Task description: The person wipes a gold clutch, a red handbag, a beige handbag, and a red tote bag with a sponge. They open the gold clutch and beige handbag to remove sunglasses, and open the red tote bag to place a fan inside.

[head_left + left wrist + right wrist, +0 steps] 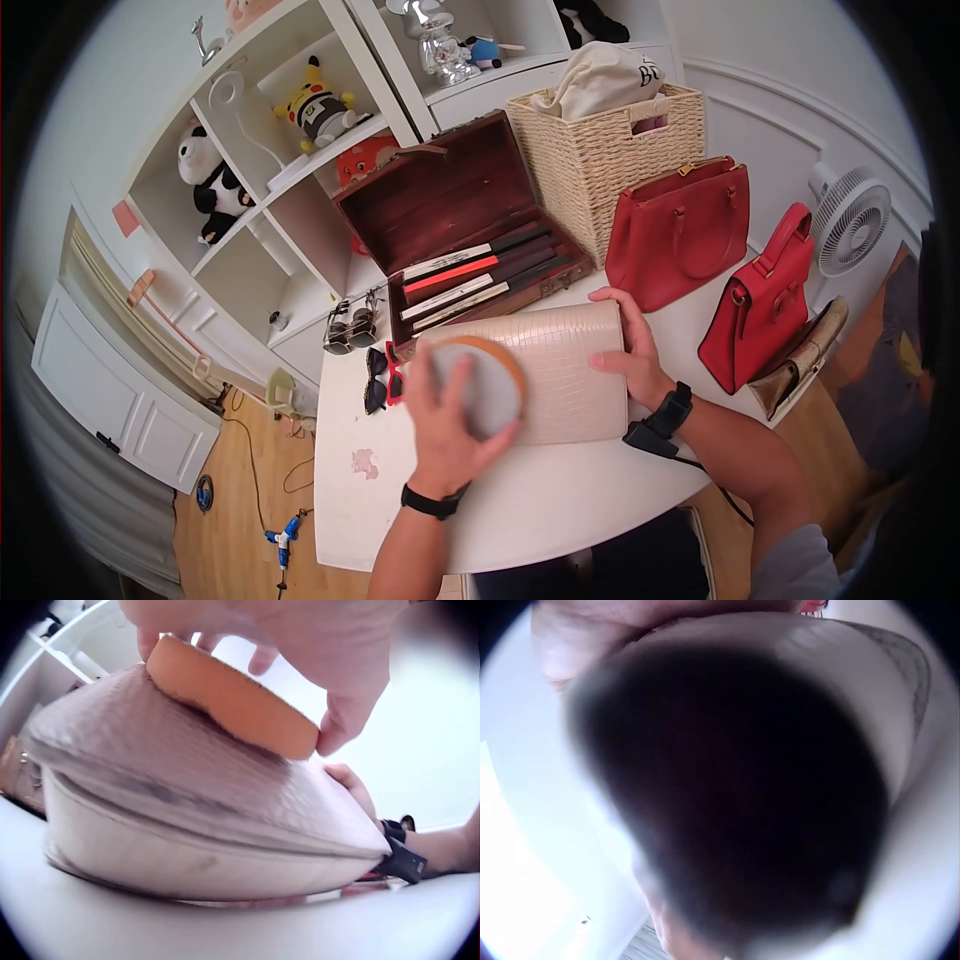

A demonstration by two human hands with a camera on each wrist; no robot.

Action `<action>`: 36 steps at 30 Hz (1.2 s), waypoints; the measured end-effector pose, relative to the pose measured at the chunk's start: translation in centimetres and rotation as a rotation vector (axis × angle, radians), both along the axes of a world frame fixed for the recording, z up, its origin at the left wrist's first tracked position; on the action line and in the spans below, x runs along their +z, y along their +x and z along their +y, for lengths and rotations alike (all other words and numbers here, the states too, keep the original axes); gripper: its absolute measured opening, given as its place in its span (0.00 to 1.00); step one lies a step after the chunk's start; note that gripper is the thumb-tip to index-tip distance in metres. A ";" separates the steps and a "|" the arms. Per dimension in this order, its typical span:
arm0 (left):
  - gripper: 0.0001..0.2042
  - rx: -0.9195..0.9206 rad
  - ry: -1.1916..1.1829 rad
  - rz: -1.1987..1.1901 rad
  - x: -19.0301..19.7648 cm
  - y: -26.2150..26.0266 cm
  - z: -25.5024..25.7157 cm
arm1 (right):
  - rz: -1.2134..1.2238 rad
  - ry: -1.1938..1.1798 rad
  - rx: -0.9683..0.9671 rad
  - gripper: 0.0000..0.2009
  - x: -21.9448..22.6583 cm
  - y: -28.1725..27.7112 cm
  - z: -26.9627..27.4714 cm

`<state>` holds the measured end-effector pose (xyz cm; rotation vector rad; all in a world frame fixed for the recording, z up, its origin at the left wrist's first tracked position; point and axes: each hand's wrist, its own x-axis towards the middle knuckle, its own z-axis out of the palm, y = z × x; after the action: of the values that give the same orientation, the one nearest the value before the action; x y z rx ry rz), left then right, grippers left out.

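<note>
A cream crocodile-embossed clutch bag [575, 375] lies flat on the white table. My left hand [445, 430] grips a round sponge pad [490, 395] by its edge, with thumb and fingers spread around it. The pad has a greyish top and an orange foam side, and it sits against the clutch's upper face in the left wrist view. Motion blurs the pad in the head view. My right hand [640, 360] holds the clutch's right end, thumb on top and fingers at the far edge. In the right wrist view a dark blurred shape hides most of the scene.
Behind the clutch stands an open wooden case [450, 215] with several long boxes inside. Sunglasses [375, 380] lie at the left. Two red handbags [680, 235], a gold bag [800, 360] and a woven basket [600, 150] stand toward the back and right. The table's curved edge [500, 560] is nearest me.
</note>
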<state>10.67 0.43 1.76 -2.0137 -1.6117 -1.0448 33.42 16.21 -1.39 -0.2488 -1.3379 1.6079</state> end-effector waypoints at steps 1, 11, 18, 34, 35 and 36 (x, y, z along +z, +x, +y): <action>0.44 0.072 0.161 -0.102 0.0 -0.9 0.1 | -0.018 0.062 0.022 0.38 0.1 0.2 0.1; 0.31 -0.447 -0.055 -1.597 -0.7 -5.5 0.5 | -0.099 0.296 0.122 0.43 1.5 1.0 0.8; 0.31 -0.406 -0.207 -1.669 -1.1 -4.9 1.2 | -0.178 0.130 -0.017 0.36 0.4 0.4 1.0; 0.63 -0.336 0.049 -1.162 -3.3 -3.1 1.8 | 0.247 -0.491 -0.051 0.27 0.1 -0.6 0.6; 0.63 -0.337 0.046 -1.161 -3.0 -2.2 1.6 | 0.256 -0.498 -0.032 0.27 0.2 -0.7 0.5; 0.64 -0.185 0.068 -1.000 -2.3 -0.9 1.1 | 0.259 -0.499 -0.033 0.27 0.1 -0.8 0.4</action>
<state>9.74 1.54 -0.58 -1.6745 -1.7386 -2.3883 32.64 16.58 -1.31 -0.3455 -0.7205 1.8562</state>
